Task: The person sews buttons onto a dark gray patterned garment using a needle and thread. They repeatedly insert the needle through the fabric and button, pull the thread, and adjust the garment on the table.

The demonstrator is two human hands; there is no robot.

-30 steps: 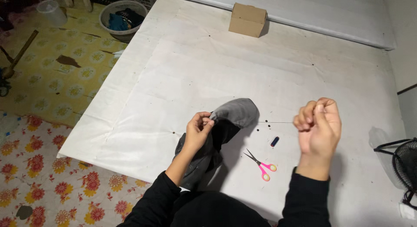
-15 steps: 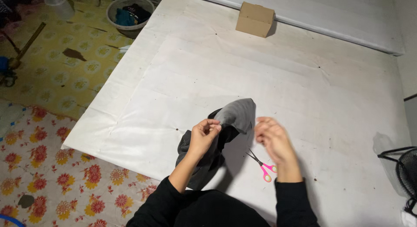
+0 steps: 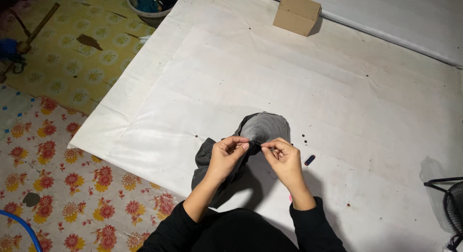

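Observation:
A dark grey garment lies bunched on the white sheet in front of me. My left hand pinches a folded edge of it between thumb and fingers. My right hand meets it fingertip to fingertip, thumb and forefinger pinched on the same edge. Anything thin between those fingers is too small to make out. A small dark blue spool lies just right of my right hand. Tiny dark buttons lie beyond it. Of the pink-handled scissors, only a sliver shows beside my right wrist.
A cardboard box stands at the far side of the sheet. A basin of clothes sits on the yellow floor at the top left. Floral flooring lies to the left. A black fan grille pokes in at the right edge.
My right hand swung in from the far right, where it held a taut thread, to the garment edge beside my left hand. It now covers the scissors. The view shifted slightly.

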